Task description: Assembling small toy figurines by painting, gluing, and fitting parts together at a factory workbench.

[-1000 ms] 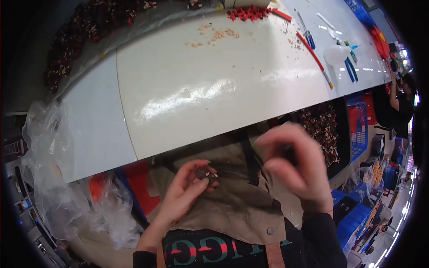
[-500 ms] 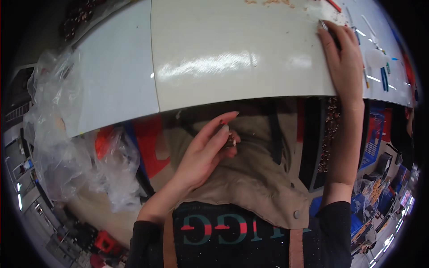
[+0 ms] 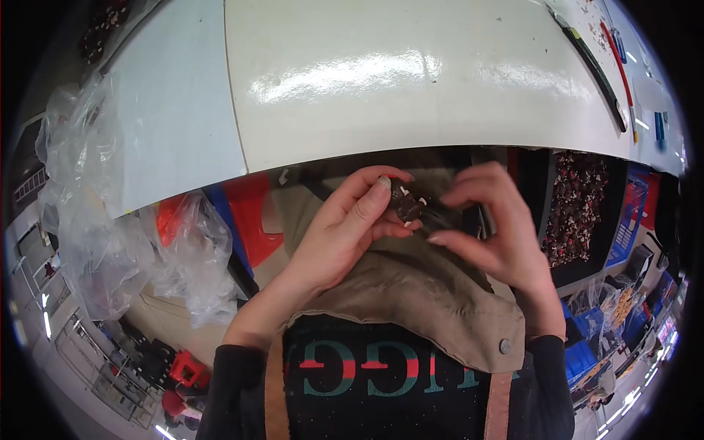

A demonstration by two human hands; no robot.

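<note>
The left hand (image 3: 341, 231) has a small dark-brown figurine piece (image 3: 408, 206) clamped at its fingertips, the thumb pressing from the near left side and the fingers curled behind and below. The piece sits at the very end of this grip, off to the right of the thumb tip, so most of its dark face lies uncovered. Pale bits stand out on its right and lower edges, and a touch of red shows at the top, by the index finger.

The right hand (image 3: 502, 227) is just beside the piece, on its right, with thumb and index finger apart and their gap facing it. Dark blur lies between those fingertips; whether something thin is there cannot be told.

Both hands are over the brown apron (image 3: 411, 301), just short of the near edge of the white table (image 3: 352, 121). On the table's right part lie a slim black hand tool (image 3: 595, 70) with a metal tip and, next to it, a red-handled brush (image 3: 620, 66). Below the table edge, right of the right hand, a black tray (image 3: 568, 276) holds many similar dark pieces (image 3: 576, 209) with red and pale bits. A blue basket (image 3: 628, 220) stands beyond it.
</note>
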